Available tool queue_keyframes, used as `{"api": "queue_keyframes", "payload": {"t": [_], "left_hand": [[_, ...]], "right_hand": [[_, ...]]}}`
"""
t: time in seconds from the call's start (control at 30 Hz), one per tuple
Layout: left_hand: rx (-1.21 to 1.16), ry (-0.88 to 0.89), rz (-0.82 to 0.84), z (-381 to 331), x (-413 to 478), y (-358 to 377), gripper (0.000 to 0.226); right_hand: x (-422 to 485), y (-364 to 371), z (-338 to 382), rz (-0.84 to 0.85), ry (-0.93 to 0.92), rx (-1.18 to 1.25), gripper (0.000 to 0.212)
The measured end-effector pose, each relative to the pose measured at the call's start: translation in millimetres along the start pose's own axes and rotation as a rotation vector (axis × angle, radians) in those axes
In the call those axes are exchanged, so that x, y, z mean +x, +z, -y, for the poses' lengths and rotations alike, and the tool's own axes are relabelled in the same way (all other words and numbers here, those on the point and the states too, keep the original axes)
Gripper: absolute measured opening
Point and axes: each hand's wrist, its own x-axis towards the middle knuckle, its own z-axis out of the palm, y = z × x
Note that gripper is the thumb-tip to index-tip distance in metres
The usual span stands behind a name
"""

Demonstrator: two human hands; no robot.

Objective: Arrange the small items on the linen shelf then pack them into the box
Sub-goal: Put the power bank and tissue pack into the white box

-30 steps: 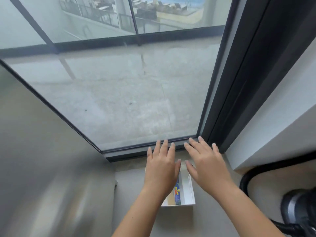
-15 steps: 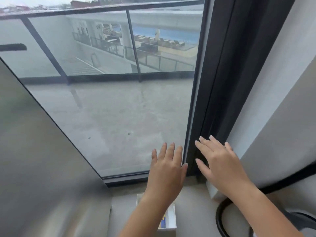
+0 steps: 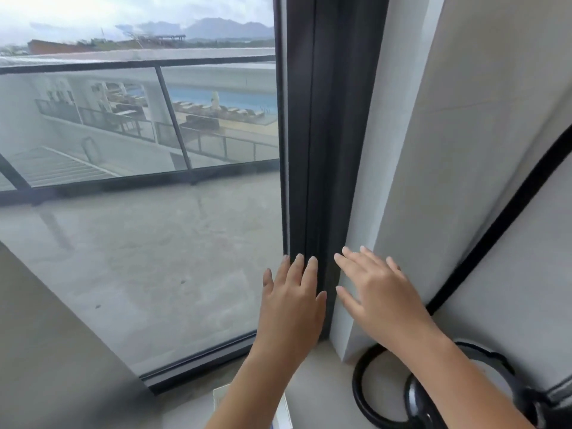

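From the head view, both hands are raised before the window. The left hand [image 3: 291, 308] has its fingers straight and slightly apart over the edge of the glass [image 3: 154, 258] and the dark frame [image 3: 309, 181]. The right hand [image 3: 380, 298] is spread wide beside it, toward the wall. Neither holds anything, and we cannot tell whether they touch the frame.

The white box [image 3: 285, 411] lies on the pale sill [image 3: 322, 382], close to its window edge, mostly hidden under the left forearm and cut by the picture's lower border. It sits well behind the fingertips, down by the forearm. A black hose [image 3: 359, 385] coils toward the sill's right end.

We see no linen shelf or loose items, so we cannot judge how much is packed.
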Motion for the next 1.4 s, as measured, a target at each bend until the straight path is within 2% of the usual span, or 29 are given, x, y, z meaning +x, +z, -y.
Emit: {"api": "queue_keyframes", "payload": {"t": [0.13, 0.27, 0.5, 0.73, 1.13, 1.23, 1.4], "left_hand": [[-0.078, 0.084, 0.083, -8.7, -0.3, -7.3, 0.056], [-0.118, 0.264, 0.009, -29.6, -9.1, -13.0, 0.052], [-0.236, 0.521, 0.019, -89.1, -27.0, -19.5, 0.054], [-0.347, 0.743, -0.018, -154.9, -51.1, -34.2, 0.052], [-0.5, 0.902, -0.074, -277.7, -109.1, -54.3, 0.047], [-0.54, 0.926, -0.069, -320.3, -135.1, -62.6, 0.044], [-0.59, 0.971, -0.041, -396.8, -178.5, -77.1, 0.039]], "right_hand": [[-27.9, -13.9, 8.2, -0.029, 0.123, -0.01, 0.053], [-60.1, -25.8, 11.3, -0.05, 0.28, -0.04, 0.053], [-136.4, -53.6, -2.5, -0.092, 0.567, -0.159, 0.053], [-207.6, -84.7, -6.6, -0.156, 0.755, -0.214, 0.051], [-330.0, -127.3, -37.7, -0.393, 0.958, -0.28, 0.042], [-374.3, -139.0, -54.6, -0.329, 0.987, -0.275, 0.045], [-451.2, -160.9, -85.0, -0.343, 1.004, -0.278, 0.045]]}}
